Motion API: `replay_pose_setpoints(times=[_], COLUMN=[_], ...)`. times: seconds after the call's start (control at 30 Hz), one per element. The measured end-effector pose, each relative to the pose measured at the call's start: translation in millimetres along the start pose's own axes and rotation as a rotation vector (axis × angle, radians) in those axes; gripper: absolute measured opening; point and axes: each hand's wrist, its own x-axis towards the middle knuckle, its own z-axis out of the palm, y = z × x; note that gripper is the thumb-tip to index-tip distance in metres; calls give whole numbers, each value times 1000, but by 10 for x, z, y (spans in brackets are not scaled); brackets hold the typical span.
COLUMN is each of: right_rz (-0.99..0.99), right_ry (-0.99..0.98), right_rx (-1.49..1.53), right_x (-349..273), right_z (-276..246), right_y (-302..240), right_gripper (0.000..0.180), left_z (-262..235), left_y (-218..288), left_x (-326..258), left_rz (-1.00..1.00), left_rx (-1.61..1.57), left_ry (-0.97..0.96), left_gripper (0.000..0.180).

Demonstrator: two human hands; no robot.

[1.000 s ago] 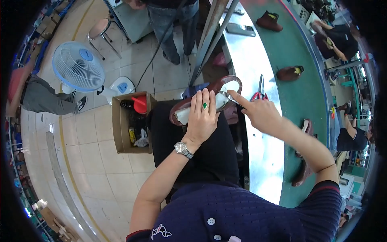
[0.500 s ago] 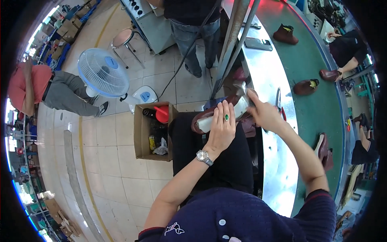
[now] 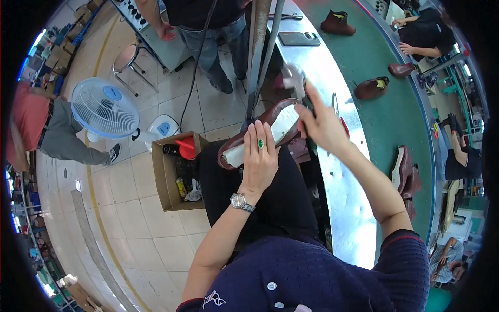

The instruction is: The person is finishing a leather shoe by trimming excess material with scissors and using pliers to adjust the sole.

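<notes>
Across the lap of the person near me lies one brown shoe (image 3: 285, 122), turned over so its white bottom faces up. Two bare hands are on this job. The left hand (image 3: 260, 161) lies on the white bottom with its fingers straight and close together (one of them wears a ring (image 3: 261, 144) with a green stone). I cannot tell if its thumb grips the side. The right hand (image 3: 327, 130) is curled tight around the dark handle of one hammer (image 3: 294, 79). The hammer's metal head is blurry, by the far end of the shoe, and I cannot tell if they touch. One silver watch (image 3: 240, 202) is on the left wrist.

On the shiny bench (image 3: 345, 208) to the right I count three things: one pair of scissors (image 3: 335, 103) partly behind the right hand, one flat dark gadget (image 3: 299, 39) and one metal tool (image 3: 286, 16). On the green belt (image 3: 351, 60) past it, one brown boot (image 3: 338, 23) and one brown low shoe (image 3: 371, 88) stand apart. More brown shoes (image 3: 404, 171) sit bunched lower down, too close together for me to count.

Left of the knees is one cardboard box (image 3: 166, 182) with a red thing (image 3: 186, 148) inside. Beyond it are one blue and white fan (image 3: 104, 109) and one round stool (image 3: 126, 58)
</notes>
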Motion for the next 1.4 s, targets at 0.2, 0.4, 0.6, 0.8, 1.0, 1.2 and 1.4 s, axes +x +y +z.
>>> replay_pose_setpoints(times=[0.2,0.4,0.6,0.8,1.0,1.2,1.4], right_rz=[-45,-53,-34,-101,-90,-33,-151], right_ry=[-90,-171,-105,-17,-229,-180,-23], right_rx=[-4,-278,-326,-249,-472,-352,-279], right_x=[12,-22,-181,-208,-112,-214,-257], right_z=[-200,-1,249,181,62,449,540], right_y=[-264,-211,-307,-541,-547,-487,-501], right_gripper=[60,59,63,66,68,68,70], left_z=[-2,80,70,36,-473,-404,-329], left_y=[-31,-43,-46,-75,-138,-123,-164], left_x=[-69,-68,-36,-100,61,-105,-202], left_rz=[7,77,114,55,-197,-81,-76], left_rx=[51,137,88,-45,100,276,176], left_ry=[15,49,115,116,-141,-179,-101], left_gripper=[62,54,30,27,46,52,46])
